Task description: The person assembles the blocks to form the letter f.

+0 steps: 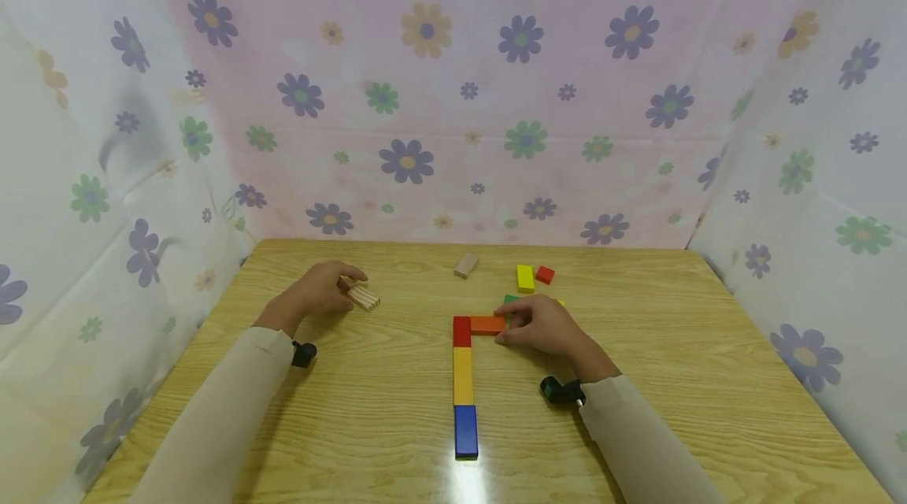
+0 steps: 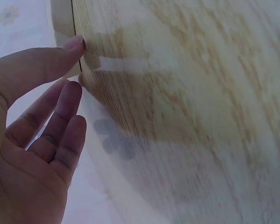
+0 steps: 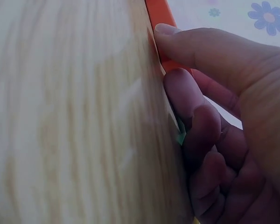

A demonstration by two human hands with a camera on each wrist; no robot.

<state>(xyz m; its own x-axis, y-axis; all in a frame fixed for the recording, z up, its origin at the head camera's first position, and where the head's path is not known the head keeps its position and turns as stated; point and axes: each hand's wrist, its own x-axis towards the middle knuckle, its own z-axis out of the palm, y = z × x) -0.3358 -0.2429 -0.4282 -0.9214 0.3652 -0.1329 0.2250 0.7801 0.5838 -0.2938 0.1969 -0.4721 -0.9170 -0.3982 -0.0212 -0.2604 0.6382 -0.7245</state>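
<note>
In the head view my right hand (image 1: 542, 324) pinches the right end of an orange block (image 1: 487, 325), thumb on the near side. The block's left end meets a red block (image 1: 462, 332). Below the red one, a yellow-orange block (image 1: 463, 376) and a blue block (image 1: 465, 431) continue the line toward me. At the left, my left hand (image 1: 322, 289) holds a pale, striped wooden block (image 1: 364, 297) near the tabletop. The left wrist view has the thumb (image 2: 42, 63) against this wooden block (image 2: 63, 28). The right wrist view shows the thumb (image 3: 200, 46) on the orange block (image 3: 161, 14).
Farther back lie a plain wooden block (image 1: 466, 265), a yellow block (image 1: 524, 278) and a small red block (image 1: 545, 275). A green block (image 1: 511, 299) is partly hidden behind my right hand. Flowered cloth (image 1: 453, 94) encloses the wooden table (image 1: 354, 409) at the back and sides.
</note>
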